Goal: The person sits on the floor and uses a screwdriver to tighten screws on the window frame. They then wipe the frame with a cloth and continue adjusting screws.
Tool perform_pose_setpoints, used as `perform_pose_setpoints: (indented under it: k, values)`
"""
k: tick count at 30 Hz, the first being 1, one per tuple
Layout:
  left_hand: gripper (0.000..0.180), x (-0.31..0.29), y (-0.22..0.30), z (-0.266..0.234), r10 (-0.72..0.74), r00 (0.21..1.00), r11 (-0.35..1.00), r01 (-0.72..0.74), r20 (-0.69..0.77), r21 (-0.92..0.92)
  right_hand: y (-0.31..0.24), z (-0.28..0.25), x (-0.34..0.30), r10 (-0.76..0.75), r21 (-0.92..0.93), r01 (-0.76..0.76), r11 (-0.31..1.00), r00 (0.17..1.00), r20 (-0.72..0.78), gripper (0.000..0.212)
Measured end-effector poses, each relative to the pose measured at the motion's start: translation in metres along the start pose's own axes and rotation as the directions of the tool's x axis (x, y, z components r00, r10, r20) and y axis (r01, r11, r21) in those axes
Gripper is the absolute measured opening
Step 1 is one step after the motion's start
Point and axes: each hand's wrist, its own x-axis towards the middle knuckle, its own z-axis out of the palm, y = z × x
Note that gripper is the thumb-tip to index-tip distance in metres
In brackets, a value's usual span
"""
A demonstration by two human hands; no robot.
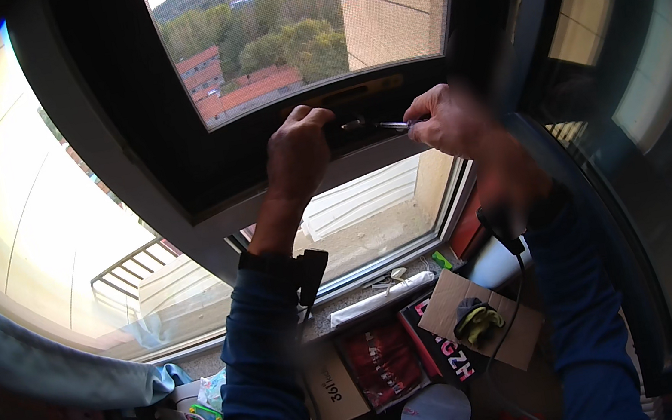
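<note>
My right hand is closed round the handle of a screwdriver; its bright shaft points left. A small metal fitting shows at the shaft's tip, on the dark lower rail of the window frame. Just left of that fitting, my left hand is up against the same rail with curled fingers. Whatever those fingers may hold is hidden. Above both hands, the screened window pane looks out on trees and red roofs.
Below the frame, the sill carries a long white package and small loose items. Nearer me are a cardboard box, a dark red packet and a cardboard piece with gloves on it. A blue-grey curtain hangs left.
</note>
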Motion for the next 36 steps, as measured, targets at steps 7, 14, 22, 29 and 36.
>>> perform_pose_setpoints:
  k: [7, 14, 22, 29, 36]
  values:
    - [0.021, -0.002, 0.001, 0.0, -0.008, 0.998, 1.0, 0.007, 0.06, 0.021, -0.012, 0.002, -0.008, 0.02, -0.024, -0.022, 0.999, 0.998, -0.053, 0.026]
    - [0.021, 0.0, 0.002, 0.001, 0.003, 1.0, 1.0, -0.004, 0.029, 0.026, -0.015, 0.024, -0.024, -0.013, 0.021, 0.018, 1.0, 0.978, -0.209, 0.021]
    - [0.021, -0.001, 0.009, 0.0, 0.091, 0.975, 0.978, -0.125, 0.202, 0.164, -0.025, 0.02, -0.01, 0.036, -0.134, -0.059, 0.989, 0.985, -0.17, 0.024]
    - [0.018, 0.03, 0.019, -0.006, 0.137, 0.783, 0.886, -0.37, 0.607, 0.278, -0.021, 0.01, -0.003, 0.075, -0.085, -0.083, 0.993, 0.993, -0.092, 0.026]
    - [0.015, 0.039, 0.026, -0.001, 0.041, 0.706, 0.848, -0.398, 0.707, 0.349, -0.025, -0.005, -0.022, 0.075, 0.035, -0.071, 0.997, 0.991, -0.107, 0.019]
